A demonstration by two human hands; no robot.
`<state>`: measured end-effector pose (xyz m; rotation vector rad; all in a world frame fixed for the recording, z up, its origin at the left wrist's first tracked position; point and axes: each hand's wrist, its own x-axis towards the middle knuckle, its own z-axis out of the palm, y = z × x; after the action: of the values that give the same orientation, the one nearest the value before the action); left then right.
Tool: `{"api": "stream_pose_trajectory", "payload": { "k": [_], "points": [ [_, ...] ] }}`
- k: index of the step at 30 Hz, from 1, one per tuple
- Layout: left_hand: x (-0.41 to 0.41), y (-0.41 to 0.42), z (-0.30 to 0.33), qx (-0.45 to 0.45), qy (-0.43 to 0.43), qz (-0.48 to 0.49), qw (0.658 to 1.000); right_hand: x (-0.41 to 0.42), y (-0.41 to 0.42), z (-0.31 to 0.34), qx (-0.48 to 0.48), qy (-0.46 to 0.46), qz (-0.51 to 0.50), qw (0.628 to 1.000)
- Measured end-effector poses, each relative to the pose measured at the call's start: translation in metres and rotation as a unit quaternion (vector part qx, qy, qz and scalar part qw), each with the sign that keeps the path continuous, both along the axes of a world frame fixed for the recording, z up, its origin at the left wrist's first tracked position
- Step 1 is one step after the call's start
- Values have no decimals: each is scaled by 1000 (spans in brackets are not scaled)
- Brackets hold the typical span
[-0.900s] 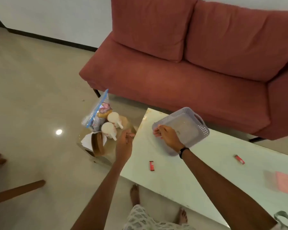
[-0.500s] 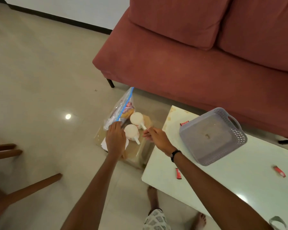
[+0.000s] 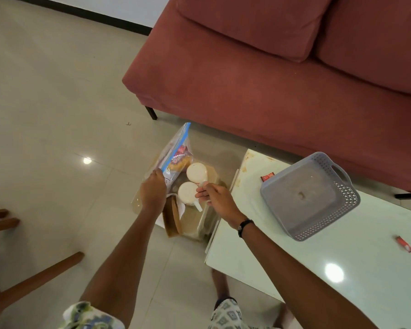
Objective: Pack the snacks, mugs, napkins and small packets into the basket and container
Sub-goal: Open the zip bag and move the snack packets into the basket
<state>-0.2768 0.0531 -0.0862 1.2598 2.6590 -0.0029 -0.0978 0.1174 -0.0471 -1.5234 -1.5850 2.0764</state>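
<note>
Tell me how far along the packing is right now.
Done: the clear container on the floor holds two white mugs, a zip bag of snacks and napkins. In hand: the left hand grips the zip bag; the right hand is at a mug handle. Left: the grey basket looks empty, and two red packets lie on the table.

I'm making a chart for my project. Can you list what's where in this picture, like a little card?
left hand: on the zip bag of snacks
right hand: at a mug's handle
mugs: two, white, inside the clear container on the floor
basket: grey, empty, on the table
red packets: two, loose on the table
</note>
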Motion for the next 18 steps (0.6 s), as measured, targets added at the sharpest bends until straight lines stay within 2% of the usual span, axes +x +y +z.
{"api": "stream_pose_trajectory", "payload": {
  "k": [5,11,15,18],
  "points": [
    [-31,18,37,98,0,57,994,-11,7,12,-1,17,-24,1000],
    [-40,45,124,234,6,87,968,-19,12,43,41,65,-28,997],
    [-8,41,178,309,-47,41,949,-13,12,86,81,129,-54,987],
    [35,34,201,355,-85,44,930,0,11,123,111,170,-70,977]
  ]
}}
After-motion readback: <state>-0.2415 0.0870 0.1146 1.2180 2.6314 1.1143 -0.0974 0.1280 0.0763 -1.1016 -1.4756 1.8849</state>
